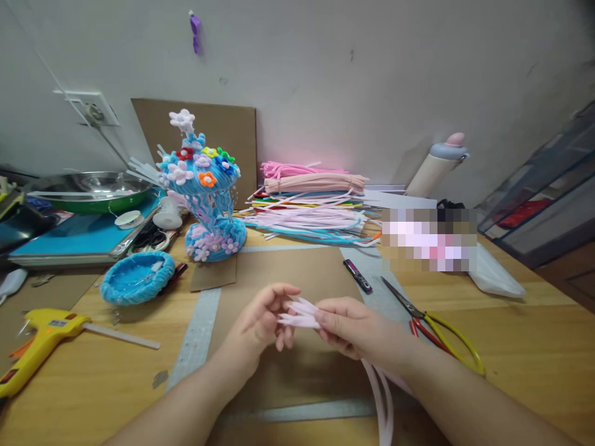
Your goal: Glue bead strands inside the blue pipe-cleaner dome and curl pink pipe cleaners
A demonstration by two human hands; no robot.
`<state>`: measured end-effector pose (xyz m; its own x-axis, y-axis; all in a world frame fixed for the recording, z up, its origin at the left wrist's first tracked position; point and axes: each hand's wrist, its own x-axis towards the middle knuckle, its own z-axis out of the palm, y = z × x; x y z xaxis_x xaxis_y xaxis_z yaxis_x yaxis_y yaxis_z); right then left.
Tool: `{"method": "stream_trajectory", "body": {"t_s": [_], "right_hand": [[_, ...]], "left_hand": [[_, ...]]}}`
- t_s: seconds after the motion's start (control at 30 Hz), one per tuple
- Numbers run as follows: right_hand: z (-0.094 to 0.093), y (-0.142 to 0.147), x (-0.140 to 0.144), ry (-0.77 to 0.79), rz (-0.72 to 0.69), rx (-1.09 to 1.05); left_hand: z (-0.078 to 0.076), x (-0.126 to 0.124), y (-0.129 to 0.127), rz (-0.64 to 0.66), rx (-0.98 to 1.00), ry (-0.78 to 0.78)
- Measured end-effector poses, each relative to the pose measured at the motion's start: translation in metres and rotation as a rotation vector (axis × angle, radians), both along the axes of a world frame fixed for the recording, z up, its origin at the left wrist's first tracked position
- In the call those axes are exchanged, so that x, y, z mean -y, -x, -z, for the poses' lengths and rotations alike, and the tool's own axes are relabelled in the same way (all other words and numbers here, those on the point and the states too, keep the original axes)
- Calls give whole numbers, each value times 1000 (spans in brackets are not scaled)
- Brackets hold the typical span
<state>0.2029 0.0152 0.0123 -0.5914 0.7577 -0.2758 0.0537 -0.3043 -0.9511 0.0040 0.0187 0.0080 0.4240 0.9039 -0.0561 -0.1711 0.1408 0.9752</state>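
Note:
My right hand [346, 325] is closed around a bundle of pale pink pipe cleaners [302, 313], with its thumb on top. Their ends fan out to the left, and the long tails hang below my wrist toward the bottom of the view. Cupped at those ends is my left hand [267, 316], its thumb and fingers apart; whether a fingertip touches them I cannot tell. Both hands are above a brown cardboard sheet [288, 266] lying on a grey mat [198, 334]. To the right lie scissors [432, 328] with red and yellow handles and a small dark packet [357, 276].
A blue fuzzy ornament with flowers [199, 173] stands back left, beside a blue fuzzy dish [138, 279]. The yellow glue gun [46, 337] lies at left. Pipe cleaner bundles [311, 210] are stacked by the wall. A bottle [434, 164] leans behind a blurred patch.

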Motion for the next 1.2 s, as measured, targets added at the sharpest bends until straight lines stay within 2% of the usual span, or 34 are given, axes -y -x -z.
{"method": "stream_trajectory", "body": {"t_s": [0.13, 0.27, 0.53, 0.77, 1.03, 1.2], "right_hand": [[3, 7, 1, -254, 24, 245], [0, 11, 4, -372, -8, 406], [-1, 8, 3, -352, -15, 371], [-1, 6, -1, -279, 78, 257], [0, 6, 0, -413, 155, 360], [-3, 8, 0, -443, 121, 353]], "left_hand": [[4, -1, -5, -60, -75, 68], [6, -4, -5, -122, -132, 86], [-6, -6, 0, -194, -202, 25], [-9, -13, 8, -463, -96, -57], [-8, -5, -3, -315, -139, 15], [-5, -4, -5, -278, -156, 20]]}}
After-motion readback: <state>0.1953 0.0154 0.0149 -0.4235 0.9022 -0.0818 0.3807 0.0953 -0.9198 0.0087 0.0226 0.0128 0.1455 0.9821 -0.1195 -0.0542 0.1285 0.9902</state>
